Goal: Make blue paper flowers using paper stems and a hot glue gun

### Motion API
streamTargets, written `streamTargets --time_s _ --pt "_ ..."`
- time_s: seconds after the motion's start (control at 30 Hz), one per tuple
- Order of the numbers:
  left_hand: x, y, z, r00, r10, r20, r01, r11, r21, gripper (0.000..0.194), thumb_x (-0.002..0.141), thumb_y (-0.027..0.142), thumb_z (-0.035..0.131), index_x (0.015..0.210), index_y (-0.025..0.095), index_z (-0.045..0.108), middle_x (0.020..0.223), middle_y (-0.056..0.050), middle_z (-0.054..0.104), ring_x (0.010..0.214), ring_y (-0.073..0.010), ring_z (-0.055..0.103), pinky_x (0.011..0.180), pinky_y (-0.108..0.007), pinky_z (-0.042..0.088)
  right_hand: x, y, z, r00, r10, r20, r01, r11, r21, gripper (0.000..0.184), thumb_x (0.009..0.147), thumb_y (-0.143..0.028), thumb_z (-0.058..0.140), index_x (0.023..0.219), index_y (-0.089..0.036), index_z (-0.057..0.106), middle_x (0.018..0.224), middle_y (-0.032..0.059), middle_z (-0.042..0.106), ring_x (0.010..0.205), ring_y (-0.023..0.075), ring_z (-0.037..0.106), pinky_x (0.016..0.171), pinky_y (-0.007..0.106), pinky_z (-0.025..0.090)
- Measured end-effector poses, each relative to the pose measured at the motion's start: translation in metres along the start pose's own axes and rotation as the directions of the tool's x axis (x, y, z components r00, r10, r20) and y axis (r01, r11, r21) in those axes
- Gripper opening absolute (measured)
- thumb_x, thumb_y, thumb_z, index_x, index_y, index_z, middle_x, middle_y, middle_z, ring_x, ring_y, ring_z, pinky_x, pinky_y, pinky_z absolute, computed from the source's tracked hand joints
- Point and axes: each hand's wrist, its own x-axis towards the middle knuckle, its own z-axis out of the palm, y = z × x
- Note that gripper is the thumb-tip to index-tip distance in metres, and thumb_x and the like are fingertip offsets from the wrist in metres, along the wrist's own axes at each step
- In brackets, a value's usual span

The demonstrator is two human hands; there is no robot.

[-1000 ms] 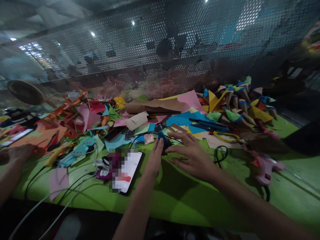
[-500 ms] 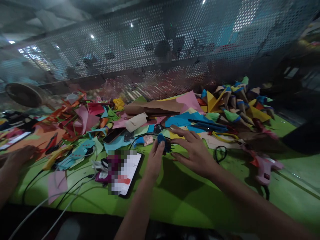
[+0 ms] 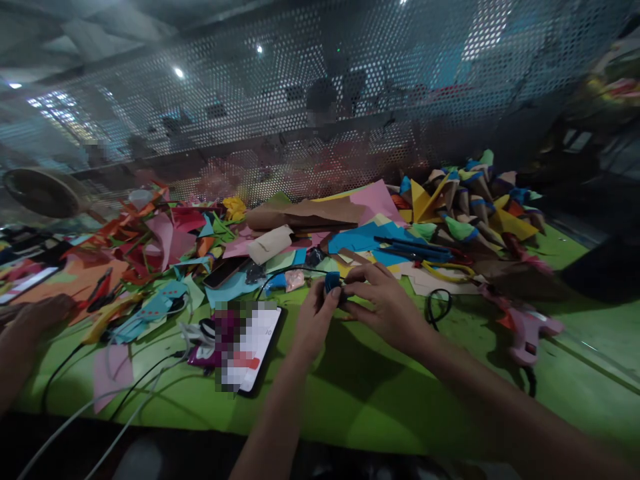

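Over the front of the green table, my left hand (image 3: 316, 319) pinches a small blue piece (image 3: 331, 281) between thumb and fingers. It looks like folded or rolled paper; its lower part is dark and partly hidden by the fingers. My right hand (image 3: 383, 305) has its fingers bent and their tips closed on the right side of the same piece. A phone (image 3: 260, 347) with a lit screen lies left of my left hand. To the right of my right hand are a black cable loop (image 3: 439, 308) and a pink glue gun (image 3: 530, 333).
Coloured paper scraps (image 3: 165, 233) heap up at the back left, and paper cones (image 3: 475, 193) at the back right. Brown paper (image 3: 305, 215) lies between them. Another person's hand (image 3: 37, 320) rests at the far left. Cables (image 3: 125, 390) cross the front left. Behind stands a perforated panel (image 3: 280, 87).
My right hand's spread fingers have come in and closed on the blue piece. The left hand has turned the piece slightly and shifted a little right. The view has moved slightly.
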Motion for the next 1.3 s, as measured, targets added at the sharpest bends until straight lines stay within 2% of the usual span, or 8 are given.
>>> streamTargets --time_s 0.13,0.27,0.4,0.57,0.77,1.0,1.13,1.3 --pt "0.001 -0.004 0.000 0.998 -0.019 0.056 0.019 1.000 -0.002 0.042 0.086 0.054 0.060 0.108 0.020 0.064 0.103 -0.005 0.067 0.102 -0.0211 0.059 0.093 -0.032 0.046 0.000 0.007 -0.001 0.999 0.000 0.037 0.001 1.000 -0.030 0.010 0.082 -0.012 0.068 0.082 -0.021 0.071 0.086 0.0057 0.064 0.087 0.0233 0.060 0.076 0.037 0.049" --pt "0.001 -0.007 0.000 0.996 -0.053 0.073 0.056 0.997 -0.043 0.045 0.085 0.057 0.060 0.108 0.019 0.065 0.099 -0.005 0.069 0.101 -0.0216 0.061 0.093 -0.033 0.047 0.000 0.008 -0.004 0.997 0.035 0.075 -0.035 0.999 0.002 0.016 0.084 -0.007 0.061 0.086 -0.021 0.069 0.087 0.0054 0.066 0.087 0.0214 0.062 0.074 0.033 0.049" --pt "0.000 -0.004 -0.001 0.996 -0.066 0.063 0.068 0.997 -0.029 0.039 0.087 0.053 0.058 0.108 0.020 0.066 0.105 -0.005 0.070 0.105 -0.0217 0.061 0.095 -0.033 0.047 0.001 0.004 -0.007 0.992 0.083 0.090 -0.088 0.994 0.057 0.011 0.087 -0.011 0.061 0.087 -0.020 0.068 0.086 0.0048 0.068 0.085 0.0201 0.063 0.074 0.031 0.049" --pt "-0.001 0.003 0.001 0.996 -0.042 0.081 0.041 0.999 0.014 0.033 0.088 0.047 0.059 0.108 0.022 0.066 0.112 -0.005 0.069 0.109 -0.0227 0.060 0.097 -0.033 0.047 0.001 0.000 -0.008 0.975 0.153 0.159 -0.173 0.978 0.120 0.012 0.084 -0.017 0.067 0.095 -0.020 0.069 0.087 0.0038 0.070 0.079 0.0178 0.063 0.067 0.027 0.047" --pt "0.000 0.000 0.002 0.988 0.013 0.152 -0.022 0.998 0.052 0.028 0.092 0.044 0.053 0.104 0.021 0.064 0.103 -0.005 0.067 0.102 -0.0214 0.059 0.094 -0.032 0.046 0.000 0.002 -0.006 0.972 0.152 0.182 -0.161 0.986 0.037 0.009 0.081 -0.010 0.064 0.079 -0.018 0.066 0.077 0.0027 0.066 0.073 0.0169 0.060 0.065 0.027 0.043" --pt "-0.001 -0.002 0.002 0.988 0.073 0.134 -0.092 0.986 0.142 0.032 0.093 0.049 0.051 0.102 0.022 0.065 0.106 -0.007 0.065 0.103 -0.0232 0.059 0.094 -0.034 0.044 0.001 -0.003 -0.009 0.957 0.199 0.211 -0.214 0.976 0.051 0.005 0.077 -0.013 0.067 0.076 -0.018 0.066 0.076 0.0026 0.066 0.069 0.0164 0.059 0.062 0.026 0.039" --pt "-0.003 0.001 0.002 0.988 -0.007 0.152 -0.001 0.999 0.049 0.044 0.094 0.057 0.045 0.107 0.021 0.066 0.106 -0.007 0.067 0.104 -0.0235 0.059 0.096 -0.034 0.045 0.000 0.000 -0.008 0.958 0.231 0.170 -0.241 0.970 0.037 0.016 0.075 -0.004 0.063 0.065 -0.018 0.062 0.069 0.0006 0.063 0.066 0.0155 0.058 0.059 0.025 0.037" --pt "-0.001 -0.001 -0.002 0.987 -0.117 0.114 0.125 0.990 -0.068 0.054 0.094 0.062 0.039 0.116 0.020 0.065 0.113 -0.007 0.068 0.111 -0.0239 0.057 0.103 -0.036 0.040 -0.001 0.006 -0.010 0.962 0.261 0.081 -0.273 0.938 0.212 0.007 0.083 -0.014 0.067 0.083 -0.019 0.071 0.085 0.0033 0.071 0.081 0.0192 0.065 0.072 0.029 0.047"
